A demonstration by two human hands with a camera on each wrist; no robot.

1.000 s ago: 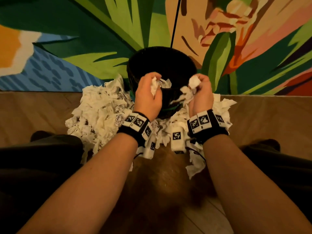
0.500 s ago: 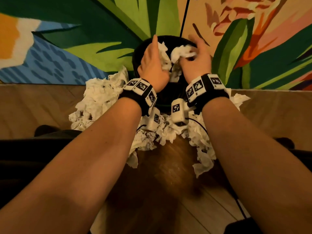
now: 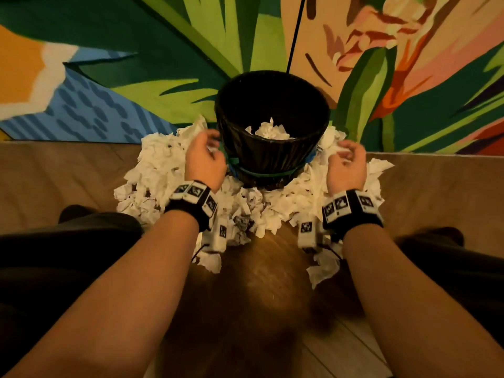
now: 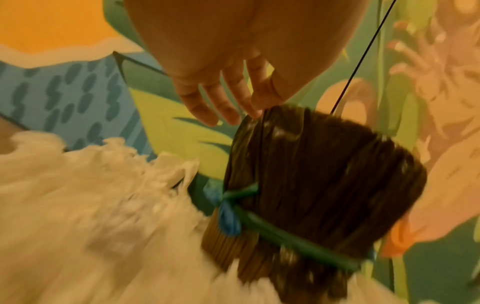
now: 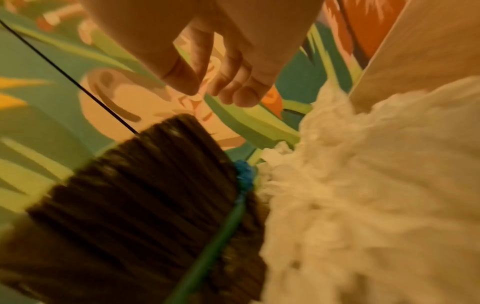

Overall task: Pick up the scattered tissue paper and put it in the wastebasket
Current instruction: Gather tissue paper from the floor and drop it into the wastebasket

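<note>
Both hands are hovering loose-fingered and apparently empty, left hand point(image 3: 205, 162) and right hand point(image 3: 347, 164) flanking the wastebasket point(image 3: 272, 156); tissue paper point(image 3: 161, 170) is lying heaped on the floor point(image 3: 261, 296) around it, some sitting inside.

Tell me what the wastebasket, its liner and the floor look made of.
Wastebasket: seemingly woven wicker or ribbed reed, matte brown ribs showing below the band. Liner: thin black plastic, glossy and pleated, tied down by a green band. Floor: wood planks or laminate, grain and seams visible, slight sheen.
</note>
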